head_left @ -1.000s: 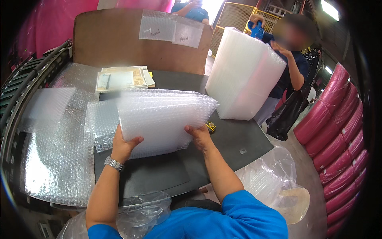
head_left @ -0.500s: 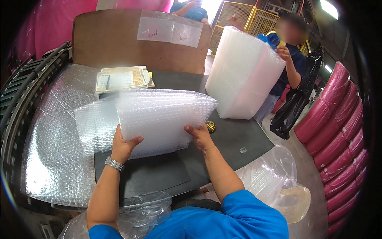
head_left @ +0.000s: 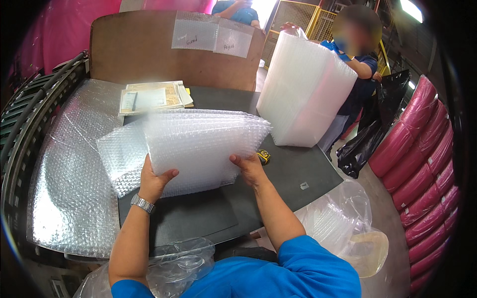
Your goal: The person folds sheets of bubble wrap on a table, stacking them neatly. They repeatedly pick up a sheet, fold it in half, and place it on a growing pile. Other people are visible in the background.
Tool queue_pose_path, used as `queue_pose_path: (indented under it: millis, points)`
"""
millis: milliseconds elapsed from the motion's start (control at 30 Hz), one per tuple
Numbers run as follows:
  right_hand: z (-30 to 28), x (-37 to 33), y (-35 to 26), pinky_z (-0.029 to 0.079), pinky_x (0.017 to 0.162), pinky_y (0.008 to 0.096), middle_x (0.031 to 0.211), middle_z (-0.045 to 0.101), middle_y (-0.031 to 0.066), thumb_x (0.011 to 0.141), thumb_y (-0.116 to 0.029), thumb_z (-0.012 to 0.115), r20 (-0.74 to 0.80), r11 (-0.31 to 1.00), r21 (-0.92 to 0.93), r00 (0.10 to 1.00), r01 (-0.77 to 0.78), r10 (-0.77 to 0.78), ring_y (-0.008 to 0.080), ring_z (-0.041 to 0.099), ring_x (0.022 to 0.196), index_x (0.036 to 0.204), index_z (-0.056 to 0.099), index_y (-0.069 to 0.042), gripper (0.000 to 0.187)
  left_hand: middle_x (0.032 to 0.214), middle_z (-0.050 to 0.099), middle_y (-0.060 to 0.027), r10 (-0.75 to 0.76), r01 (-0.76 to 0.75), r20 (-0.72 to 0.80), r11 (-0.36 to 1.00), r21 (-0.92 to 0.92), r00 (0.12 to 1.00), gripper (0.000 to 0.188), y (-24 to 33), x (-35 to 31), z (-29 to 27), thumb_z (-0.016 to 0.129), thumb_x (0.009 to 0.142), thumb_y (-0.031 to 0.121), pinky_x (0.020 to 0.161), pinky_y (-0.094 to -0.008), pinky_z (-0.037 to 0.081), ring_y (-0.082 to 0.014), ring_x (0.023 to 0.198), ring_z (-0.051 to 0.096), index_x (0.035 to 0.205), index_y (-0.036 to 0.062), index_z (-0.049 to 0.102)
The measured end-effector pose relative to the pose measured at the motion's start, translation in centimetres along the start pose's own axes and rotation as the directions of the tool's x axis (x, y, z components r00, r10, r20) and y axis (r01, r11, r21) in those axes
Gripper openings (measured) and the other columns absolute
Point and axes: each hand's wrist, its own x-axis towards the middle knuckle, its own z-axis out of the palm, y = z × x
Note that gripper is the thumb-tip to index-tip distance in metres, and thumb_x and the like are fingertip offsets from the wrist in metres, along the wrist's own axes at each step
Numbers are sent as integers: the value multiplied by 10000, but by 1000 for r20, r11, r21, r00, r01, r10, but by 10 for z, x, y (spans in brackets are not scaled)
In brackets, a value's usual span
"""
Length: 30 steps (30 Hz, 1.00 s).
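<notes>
Between my two hands is a stack of clear bubble wrap sheets (head_left: 198, 154), raised over the dark table and fanned at its far right corner. My left hand (head_left: 155, 180) grips its near left edge, thumb on the front face and fingers hidden behind. On the near right edge my right hand (head_left: 248, 168) is closed the same way, its thumb pressed on the front. Another bubble wrap piece (head_left: 119, 156) shows beneath and to the left of the stack. A yellow and black tape measure (head_left: 263, 157) lies just beyond my right hand.
A tall stack of white packing sheets (head_left: 305, 94) stands at the right, with a co-worker (head_left: 357, 69) behind it. Papers (head_left: 149, 99) lie at the back of the table (head_left: 293, 174). A brown board (head_left: 134, 49) closes the far side. Pink wrapped rolls (head_left: 422, 164) line the right.
My hands and the stack stay almost still. The lower left bubble wrap piece has shifted slightly right. At the tall stack, the co-worker's arms have moved and the black plastic has swung.
</notes>
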Motion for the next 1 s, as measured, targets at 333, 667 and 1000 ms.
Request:
queue_pose_path:
  millis: [333,667,1000]
  points:
    - [-3,1,4,373,871,304,1036,567,42,692,-193,729,2,1000,7,1000,9,-9,157,501,976,1085,529,-43,466,989,563,-97,14,-14,-4,1000,8,1000,583,-1,1,0,736,643,105,787,-302,436,-176,900,535,1124,20,418]
    - [-2,4,7,394,861,303,1028,569,31,693,-162,726,-51,999,-36,999,-2,0,154,505,971,1082,535,-52,447,955,571,-110,56,-52,-30,993,109,998,559,3,0,-3,744,640,154,765,-306,439,-183,872,547,1089,16,440]
    - [0,6,10,339,912,312,1116,515,48,694,-245,727,14,996,-89,1000,16,-14,169,449,1062,1167,447,-45,585,878,581,-110,58,-48,-103,994,97,993,485,1,2,-3,745,653,219,705,-298,455,-175,809,558,986,10,462]
